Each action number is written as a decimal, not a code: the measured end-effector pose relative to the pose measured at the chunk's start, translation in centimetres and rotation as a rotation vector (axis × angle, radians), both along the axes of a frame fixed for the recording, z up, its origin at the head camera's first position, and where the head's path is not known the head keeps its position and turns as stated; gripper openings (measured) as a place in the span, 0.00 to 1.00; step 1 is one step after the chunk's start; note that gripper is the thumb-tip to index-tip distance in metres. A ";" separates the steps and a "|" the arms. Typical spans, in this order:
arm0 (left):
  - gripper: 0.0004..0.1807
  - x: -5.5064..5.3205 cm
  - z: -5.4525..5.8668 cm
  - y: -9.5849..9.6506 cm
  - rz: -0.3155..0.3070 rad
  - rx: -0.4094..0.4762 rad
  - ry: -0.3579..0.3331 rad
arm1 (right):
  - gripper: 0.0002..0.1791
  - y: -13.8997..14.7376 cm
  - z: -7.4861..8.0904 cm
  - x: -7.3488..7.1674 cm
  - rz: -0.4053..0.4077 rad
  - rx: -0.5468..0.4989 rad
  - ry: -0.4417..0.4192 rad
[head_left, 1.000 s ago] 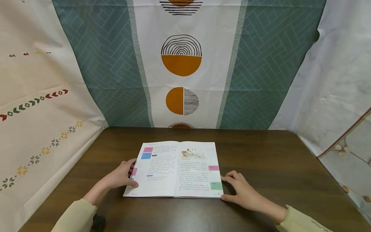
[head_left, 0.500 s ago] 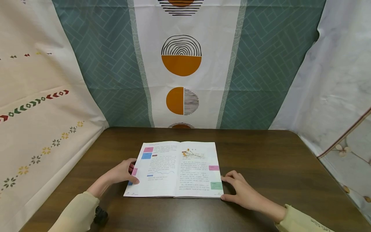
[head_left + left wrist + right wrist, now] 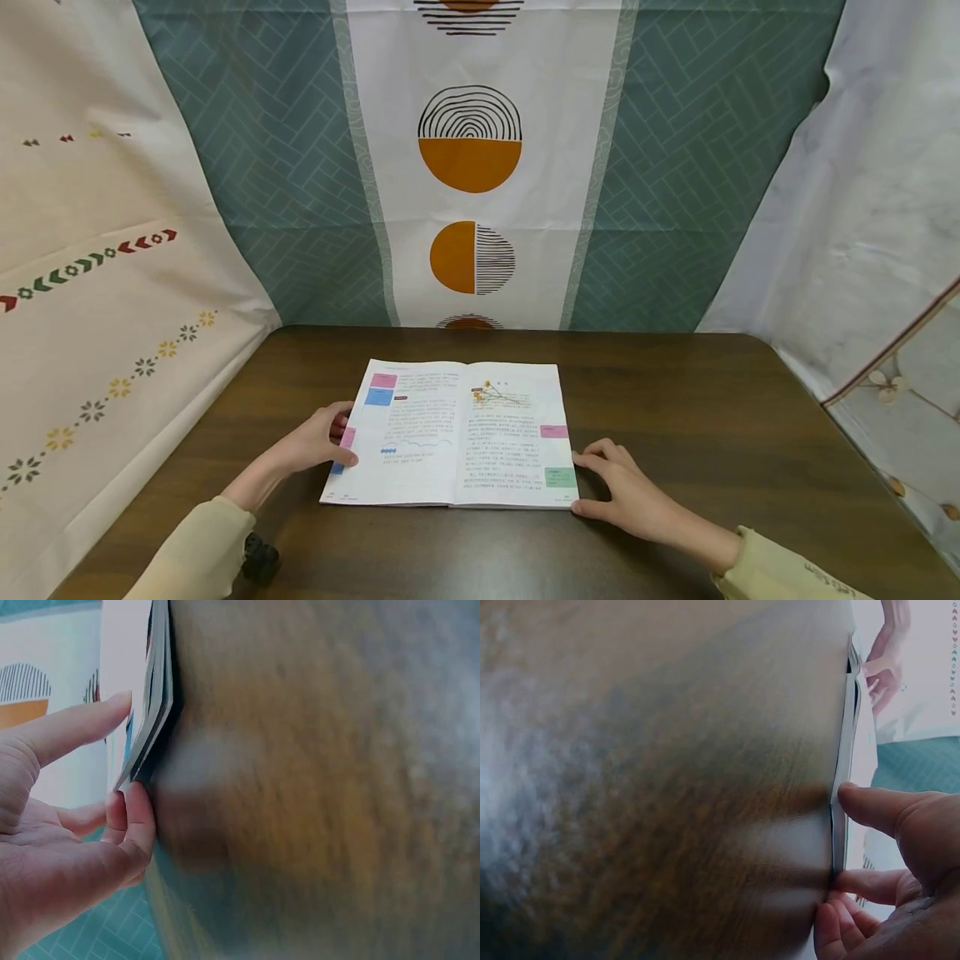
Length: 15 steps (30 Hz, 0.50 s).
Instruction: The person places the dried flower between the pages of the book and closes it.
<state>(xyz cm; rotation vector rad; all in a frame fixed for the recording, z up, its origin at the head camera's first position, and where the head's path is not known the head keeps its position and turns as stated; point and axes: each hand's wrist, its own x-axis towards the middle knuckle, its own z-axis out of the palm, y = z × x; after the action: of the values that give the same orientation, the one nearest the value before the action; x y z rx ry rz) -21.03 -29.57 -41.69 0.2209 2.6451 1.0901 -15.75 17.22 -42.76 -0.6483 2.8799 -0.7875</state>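
Note:
An open book [image 3: 420, 475] with printed pages and pink, blue and green colour blocks lies on the brown table. At its left edge my left hand [image 3: 311, 442] pinches the book, thumb over the page and fingertips under the edge. That edge stands slightly off the table in the left wrist view, where the layered pages [image 3: 159, 697] show above the bent fingers [image 3: 139, 817]. Along the right edge, my right hand [image 3: 626, 496] touches the book with thumb [image 3: 877, 806] and index fingertip. The other right fingers are bent beside it, near the tabletop.
The brown tabletop [image 3: 675, 400] extends around the book. A patterned green and white cloth [image 3: 300, 167] hangs behind it. Pale cloths flank the left and right sides. A small dark object [image 3: 260, 558] shows beside the left sleeve.
My left hand has shifted its thumb slightly along the page edge, and the book's left side has risen a little. The right hand stays in place at the right edge.

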 end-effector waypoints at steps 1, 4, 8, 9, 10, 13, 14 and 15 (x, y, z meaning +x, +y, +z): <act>0.49 0.1 0.0 0.0 -0.003 0.009 0.005 | 0.38 0.0 0.0 0.0 -0.002 0.001 0.003; 0.50 0.3 0.1 0.2 -0.010 0.019 0.001 | 0.38 0.0 -0.1 0.0 0.001 0.005 0.004; 0.50 0.5 0.4 0.2 -0.013 0.030 -0.008 | 0.39 0.0 0.0 0.1 -0.005 0.001 -0.002; 0.50 0.5 0.5 0.2 -0.016 0.036 -0.005 | 0.39 0.0 0.0 0.1 -0.010 -0.004 -0.005; 0.50 0.5 0.6 0.2 -0.015 0.043 0.003 | 0.39 0.0 0.1 0.1 -0.015 -0.011 -0.010; 0.49 0.5 1.2 0.0 -0.037 0.049 0.035 | 0.39 0.0 0.3 0.2 -0.026 -0.029 -0.025; 0.49 0.5 1.5 0.0 -0.039 0.051 0.043 | 0.39 0.1 0.4 0.2 -0.025 -0.034 -0.030; 0.50 0.5 1.8 0.0 -0.047 0.053 0.052 | 0.39 0.1 0.4 0.2 -0.025 -0.037 -0.034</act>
<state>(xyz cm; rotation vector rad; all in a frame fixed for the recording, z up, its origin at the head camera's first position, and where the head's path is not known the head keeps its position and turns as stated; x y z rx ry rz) -20.49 -29.55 -39.87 0.3249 2.6447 1.1551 -15.50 17.30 -42.39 -0.5976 2.8543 -0.8487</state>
